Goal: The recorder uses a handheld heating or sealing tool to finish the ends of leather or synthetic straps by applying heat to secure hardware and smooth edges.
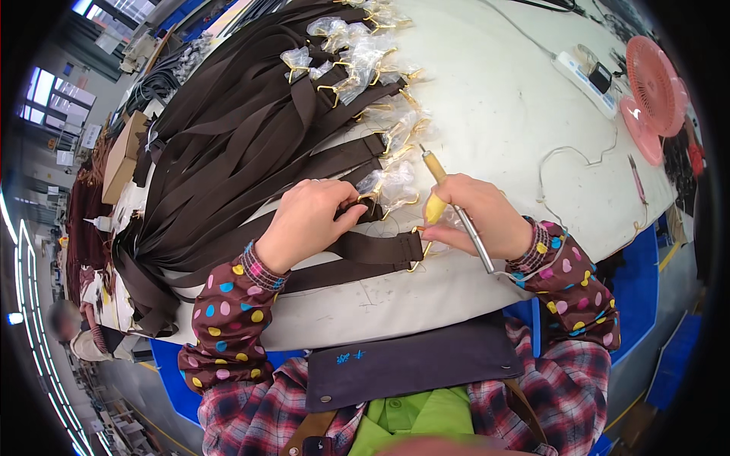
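Dark brown webbing straps (pixel 251 114) lie in a thick bundle over the table, their right ends fitted with gold metal buckles (pixel 415 266), many wrapped in clear plastic (pixel 391 186). My left hand (pixel 312 216) is closed, thumb and forefinger pinching near a strap end; the exact grip is partly hidden. In my closed right hand (pixel 487 213) is a pen-like tool (pixel 436 167) with a yellow-wrapped grip and thin metal tip pointing away from me. A silvery metal rod (pixel 473 235) also passes through that hand. Its fingertips are close to the nearest strap's buckle.
A white power strip (pixel 585 82) with a black plug lies at the far right, near a pink plastic fan-like object (pixel 654 87). A thin cord (pixel 541 171) loops over the white table (pixel 487 99). Tweezers (pixel 637 178) lie near the right edge. A cardboard box (pixel 124 156) stands left.
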### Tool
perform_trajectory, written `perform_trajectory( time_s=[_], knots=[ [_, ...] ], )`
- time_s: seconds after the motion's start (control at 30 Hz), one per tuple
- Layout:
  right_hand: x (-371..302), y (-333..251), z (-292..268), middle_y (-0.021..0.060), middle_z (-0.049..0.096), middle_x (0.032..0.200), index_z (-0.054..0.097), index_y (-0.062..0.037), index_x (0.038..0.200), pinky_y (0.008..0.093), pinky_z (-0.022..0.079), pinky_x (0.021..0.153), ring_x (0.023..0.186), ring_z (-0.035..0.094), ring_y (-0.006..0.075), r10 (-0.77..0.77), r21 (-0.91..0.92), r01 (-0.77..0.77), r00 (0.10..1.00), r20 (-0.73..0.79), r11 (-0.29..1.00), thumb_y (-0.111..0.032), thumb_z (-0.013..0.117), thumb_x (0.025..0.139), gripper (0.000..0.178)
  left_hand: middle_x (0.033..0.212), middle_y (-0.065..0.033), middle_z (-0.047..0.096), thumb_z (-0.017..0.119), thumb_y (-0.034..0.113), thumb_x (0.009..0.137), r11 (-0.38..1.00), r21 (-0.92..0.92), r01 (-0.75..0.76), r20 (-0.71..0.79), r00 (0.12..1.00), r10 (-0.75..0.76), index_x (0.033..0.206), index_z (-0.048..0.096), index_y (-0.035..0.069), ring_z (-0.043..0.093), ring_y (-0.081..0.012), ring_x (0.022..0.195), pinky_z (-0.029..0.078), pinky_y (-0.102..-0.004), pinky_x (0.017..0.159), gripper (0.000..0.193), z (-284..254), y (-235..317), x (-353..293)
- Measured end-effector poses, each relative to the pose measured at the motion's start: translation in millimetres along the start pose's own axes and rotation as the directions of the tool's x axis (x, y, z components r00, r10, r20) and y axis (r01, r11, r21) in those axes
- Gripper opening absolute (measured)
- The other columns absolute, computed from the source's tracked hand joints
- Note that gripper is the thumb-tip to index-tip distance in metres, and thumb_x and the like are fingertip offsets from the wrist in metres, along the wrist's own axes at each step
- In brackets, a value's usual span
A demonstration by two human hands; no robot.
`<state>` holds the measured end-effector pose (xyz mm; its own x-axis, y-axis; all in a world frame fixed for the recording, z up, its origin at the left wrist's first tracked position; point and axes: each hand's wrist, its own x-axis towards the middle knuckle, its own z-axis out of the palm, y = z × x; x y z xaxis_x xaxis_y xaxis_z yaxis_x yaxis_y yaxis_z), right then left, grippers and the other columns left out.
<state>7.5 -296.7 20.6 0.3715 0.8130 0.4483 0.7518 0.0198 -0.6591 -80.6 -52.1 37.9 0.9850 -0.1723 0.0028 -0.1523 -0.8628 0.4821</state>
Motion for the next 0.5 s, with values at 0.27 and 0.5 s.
perform_trajectory(
  time_s=[0.27,0.5],
  knots=[
    [-14,17,-6,0.0105,0.059,0.077,0.049,-0.0056,0.092,0.0335,0.048,0.059,0.069,0.061,0.0287,0.148,-0.028,-0.148,0.989,0.005,0.989,-0.009,0.072,0.077,0.027,0.088,-0.0108,0.061,0.057,0.011,0.091,0.917,-0.396,0.044,0.235,0.97,0.055,0.1,0.057,0.0,0.059,-0.0227,0.081,0.046,-0.0306,0.074,0.015,10,-13,-6],
    [8,44,-2,0.0116,0.059,0.077,0.048,-0.0045,0.089,0.0337,0.047,0.06,0.07,0.061,0.0278,0.149,-0.157,-0.166,0.982,-0.112,0.974,-0.006,0.069,0.079,0.023,0.117,-0.0138,0.06,0.056,0.014,0.09,0.986,-0.091,-0.136,-0.12,0.985,0.125,0.096,0.054,-0.001,0.055,-0.0352,0.103,0.045,-0.0407,0.085,0.016,30,-52,34]
  ],
)
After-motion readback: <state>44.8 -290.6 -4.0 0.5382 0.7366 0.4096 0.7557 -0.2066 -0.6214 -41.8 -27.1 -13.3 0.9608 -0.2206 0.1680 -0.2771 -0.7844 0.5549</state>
